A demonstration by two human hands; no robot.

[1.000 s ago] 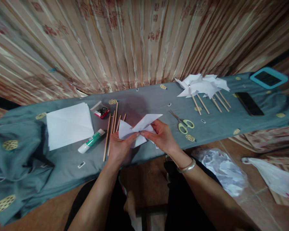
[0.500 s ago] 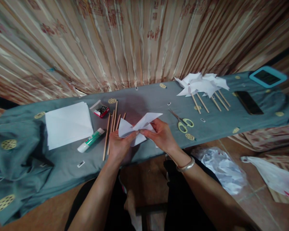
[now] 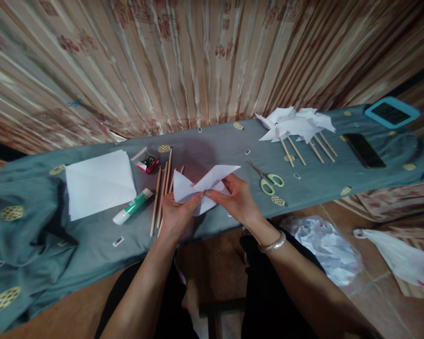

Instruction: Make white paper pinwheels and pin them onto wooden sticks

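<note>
Sitting open on the cloth-covered table [image 3: 219, 141], a small red and white box [image 3: 154, 166] holds a heap of small metallic pieces [image 3: 149, 161], too tiny to make out singly. On the floor, a clear plastic bag [image 3: 353, 263] is filled with white paper scraps [image 3: 325, 247]; what the white bag [image 3: 399, 256] near it contains, I cannot tell. The folded white paper [image 3: 216, 177] is over the table's near side, between the wooden sticks [image 3: 156, 202] and the scissors [image 3: 266, 180]. Its flaps curl toward the middle, one long point jutting to the right, with a small dark spot at the centre. Left hand [image 3: 178, 214] and right hand [image 3: 238, 197] both pinch it, thumbs nearly meeting at that spot, fingers curled behind the paper
</note>
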